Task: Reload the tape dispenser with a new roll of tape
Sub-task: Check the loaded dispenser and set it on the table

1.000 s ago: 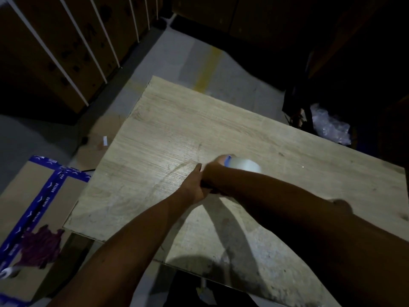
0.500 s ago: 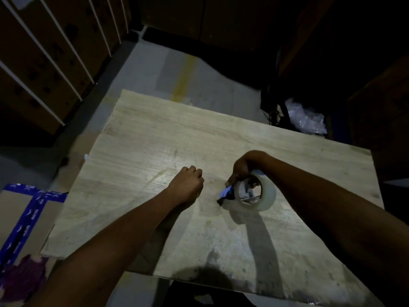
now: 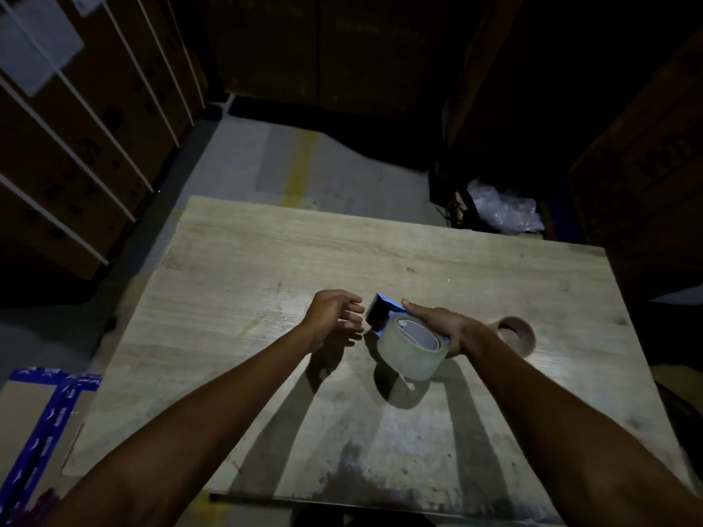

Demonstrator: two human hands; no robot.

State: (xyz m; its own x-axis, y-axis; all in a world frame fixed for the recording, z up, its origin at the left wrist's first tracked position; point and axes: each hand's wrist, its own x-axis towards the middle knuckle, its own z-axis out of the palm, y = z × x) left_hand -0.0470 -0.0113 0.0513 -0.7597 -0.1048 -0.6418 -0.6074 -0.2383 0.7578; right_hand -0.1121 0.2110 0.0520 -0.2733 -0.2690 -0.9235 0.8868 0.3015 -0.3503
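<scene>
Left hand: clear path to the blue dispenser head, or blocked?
Probably yes. The left hand hangs with fingers loosely curled beside the blue dispenser, nothing between them. The right hand grips it from the other side, over the tape roll.

1. The worktop (image 3: 266, 260) is pale beige with a wood grain pattern and grey worn patches.
2. The tape dispenser (image 3: 380, 313), just beside the right hand (image 3: 445, 329), is blue with a dark front.
3. The roll of tape (image 3: 409, 355) under this hand is clear, whitish.
4. The empty core (image 3: 515, 334), to the right of this hand, is brown.
5. The floor (image 3: 247, 165) beyond the hands is grey with a yellow line (image 3: 298, 165).
6. The cardboard (image 3: 23, 408), left of the left hand (image 3: 331, 317), is brown with blue printed tape (image 3: 53, 408).
7. The boxes (image 3: 76, 146) far left are brown with white straps.
</scene>
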